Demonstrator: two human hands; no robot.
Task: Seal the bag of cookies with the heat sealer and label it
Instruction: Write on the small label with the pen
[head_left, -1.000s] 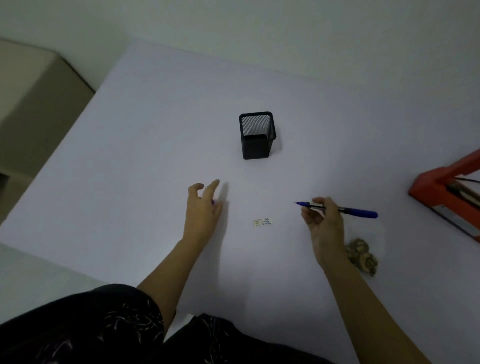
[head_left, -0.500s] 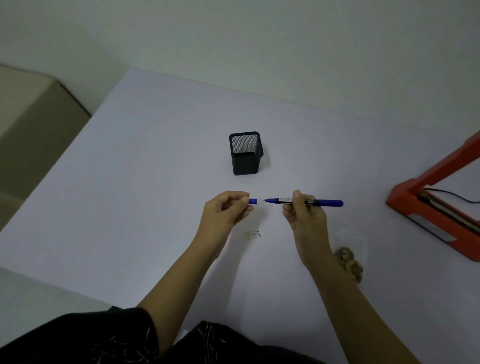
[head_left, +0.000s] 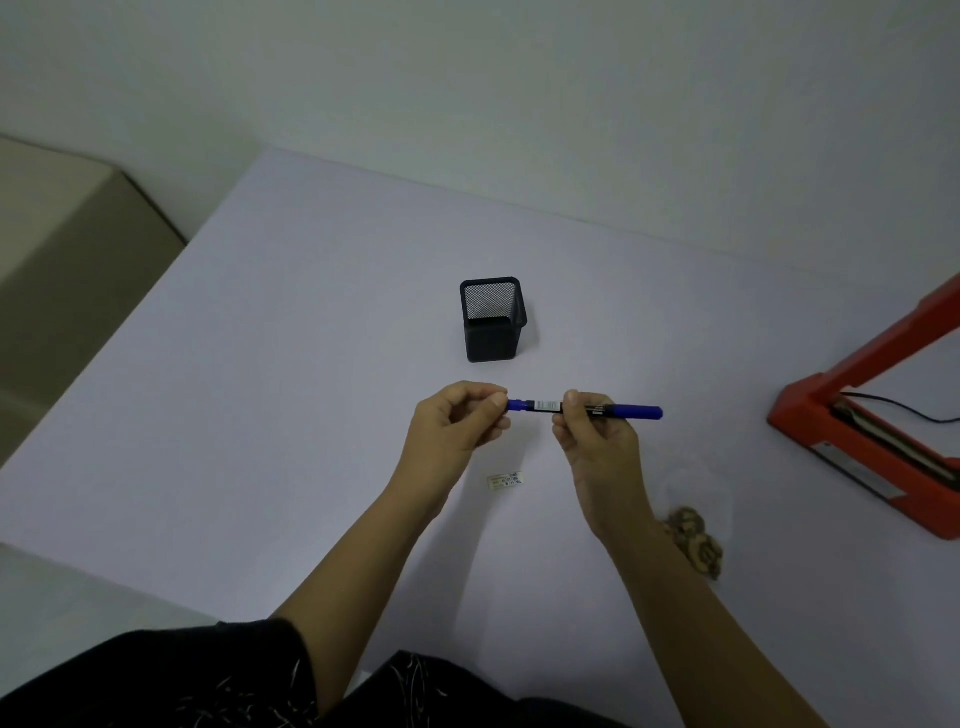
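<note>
Now it is the labelling step: the left hand (head_left: 457, 427) pinches the cap (head_left: 516, 405) at the tip of the pen (head_left: 638, 412), and the right hand (head_left: 597, 444) grips its barrel. The label (head_left: 505, 480) lies on the table below them, the bag of cookies (head_left: 696, 540) by the right forearm. Next, probably, the label must go onto the bag.

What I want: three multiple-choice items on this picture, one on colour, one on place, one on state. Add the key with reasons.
1. The heat sealer is: A blue; B red; C green.
2. The label lies: A on the table, between the forearms; B on the heat sealer; C in a hand.
3. The pen is: A flat on the table; B resting on the heat sealer; C held in both hands.
Key: B, its frame is red; A, it lies on bare table below the hands; C, the left hand pinches the cap end, the right hand grips the barrel.
</note>
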